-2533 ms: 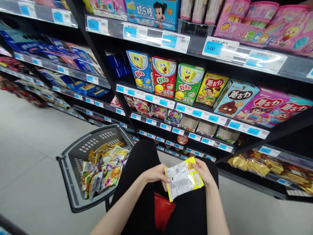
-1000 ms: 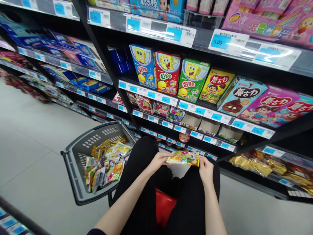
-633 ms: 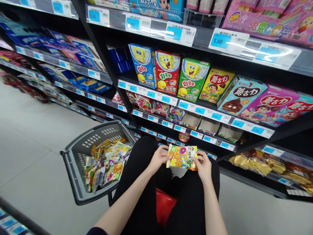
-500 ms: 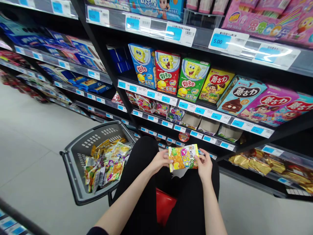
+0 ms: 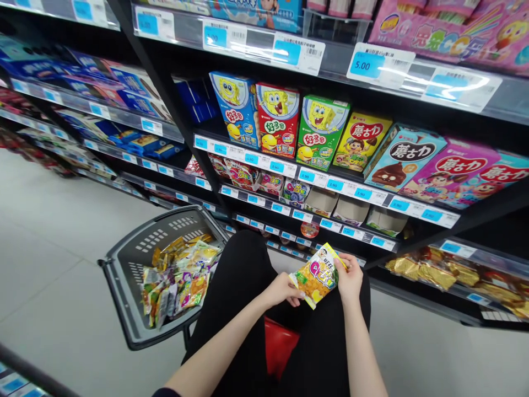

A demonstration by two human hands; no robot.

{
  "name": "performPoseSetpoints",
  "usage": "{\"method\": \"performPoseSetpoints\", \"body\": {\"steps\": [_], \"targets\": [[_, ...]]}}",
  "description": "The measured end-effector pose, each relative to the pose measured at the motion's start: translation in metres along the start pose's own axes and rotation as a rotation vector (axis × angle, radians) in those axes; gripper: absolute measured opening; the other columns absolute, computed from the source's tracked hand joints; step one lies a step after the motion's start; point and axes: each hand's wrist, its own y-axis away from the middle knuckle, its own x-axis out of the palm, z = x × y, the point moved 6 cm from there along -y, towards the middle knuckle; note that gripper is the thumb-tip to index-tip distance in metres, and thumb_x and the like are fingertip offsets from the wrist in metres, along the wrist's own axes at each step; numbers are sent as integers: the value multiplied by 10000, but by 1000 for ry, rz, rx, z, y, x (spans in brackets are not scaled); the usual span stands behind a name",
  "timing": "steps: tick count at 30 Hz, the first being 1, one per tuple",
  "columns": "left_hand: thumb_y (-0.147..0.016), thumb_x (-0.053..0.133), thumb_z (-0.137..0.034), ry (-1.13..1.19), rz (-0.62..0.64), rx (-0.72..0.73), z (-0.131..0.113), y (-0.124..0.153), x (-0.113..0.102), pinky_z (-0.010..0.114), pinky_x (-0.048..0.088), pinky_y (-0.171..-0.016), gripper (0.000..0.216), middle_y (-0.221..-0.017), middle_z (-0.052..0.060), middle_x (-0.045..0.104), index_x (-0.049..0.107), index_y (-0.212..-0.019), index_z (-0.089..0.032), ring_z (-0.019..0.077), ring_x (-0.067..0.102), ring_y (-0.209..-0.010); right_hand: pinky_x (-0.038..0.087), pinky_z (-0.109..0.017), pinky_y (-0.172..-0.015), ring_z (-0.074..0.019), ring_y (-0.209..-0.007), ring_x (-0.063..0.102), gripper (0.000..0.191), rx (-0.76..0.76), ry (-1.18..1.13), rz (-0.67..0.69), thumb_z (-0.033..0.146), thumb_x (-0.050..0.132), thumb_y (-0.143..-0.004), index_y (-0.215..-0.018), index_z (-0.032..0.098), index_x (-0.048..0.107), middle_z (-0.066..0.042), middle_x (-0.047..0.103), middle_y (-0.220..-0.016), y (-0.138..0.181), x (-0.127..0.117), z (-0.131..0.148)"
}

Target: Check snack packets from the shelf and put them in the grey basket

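A yellow and orange candy packet [image 5: 317, 277] is held tilted above my lap, its printed front facing me. My left hand [image 5: 284, 290] pinches its lower left end. The upper right end is gripped by my right hand [image 5: 348, 274], thumb on the front. To the left of my legs stands a grey shopping basket [image 5: 124, 300] with several small candy packets [image 5: 179, 278] heaped in it. In front of my knees, the lower shelf carries open display cartons [image 5: 321, 201], some with packets showing and others looking bare inside.
Snack boxes [image 5: 322, 129] with cartoon prints line the shelf ahead. Gold-wrapped packets [image 5: 438, 271] lie on a low shelf at the right. Price-tagged shelf edges [image 5: 334, 184] jut toward my knees. A red surface [image 5: 281, 344] shows between my thighs.
The candy packet has turned from nearly level to tilted, its right end up and its left end down. My left hand has moved lower and slightly right. Both hands keep their hold.
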Motion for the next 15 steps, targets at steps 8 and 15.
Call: {"method": "performPoseSetpoints", "body": {"steps": [8,15], "targets": [[-471,787,-323,16,1,-4,-4,3,5,293,522,-545,297,-487,23,621,669,-609,-88,129,576,-454,460,-302,-638,-193,-640,615,272,-45,175,-126,392,650,-664,-790,157,595,-49,666,-655,-1,-5,1],[-496,781,-258,27,46,3,-2,3,2,270,511,-523,253,-560,45,653,690,-662,-89,117,571,-468,468,-304,-634,-209,-673,623,286,2,182,-81,403,650,-658,-802,161,601,-57,677,-678,-2,-4,-5]]}}
